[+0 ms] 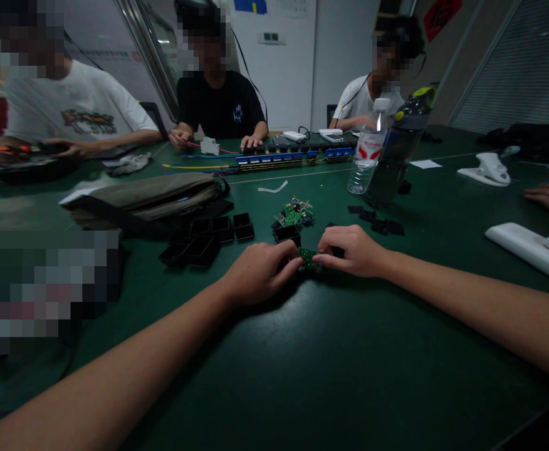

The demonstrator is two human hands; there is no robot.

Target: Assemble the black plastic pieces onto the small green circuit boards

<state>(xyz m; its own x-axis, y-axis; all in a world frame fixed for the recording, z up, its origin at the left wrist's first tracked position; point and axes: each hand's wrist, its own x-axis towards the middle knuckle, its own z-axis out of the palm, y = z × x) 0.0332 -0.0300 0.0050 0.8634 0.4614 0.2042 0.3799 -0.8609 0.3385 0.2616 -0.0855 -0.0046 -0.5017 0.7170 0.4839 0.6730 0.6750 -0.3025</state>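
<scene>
A small green circuit board (308, 257) is held between my two hands, a little above the dark green table (312, 363). My left hand (266, 269) pinches its left edge between thumb and fingers. On the opposite edge, my right hand (353, 252) grips it the same way, fingers curled. Just behind the board stands an open black box (287, 235). Past that box lies a pile of green circuit boards (296, 213) with thin metal leads. More open black boxes (202, 249) sit together to the left of my left hand.
Flat black pieces (381, 222) lie right of the pile. Behind them stand a clear water bottle (367, 150) and a dark tumbler (397, 153). A grey-brown bag (147, 197) lies at left, white devices (533, 250) at right. Several people sit across the table, near a row of blue-and-black modules (269, 161).
</scene>
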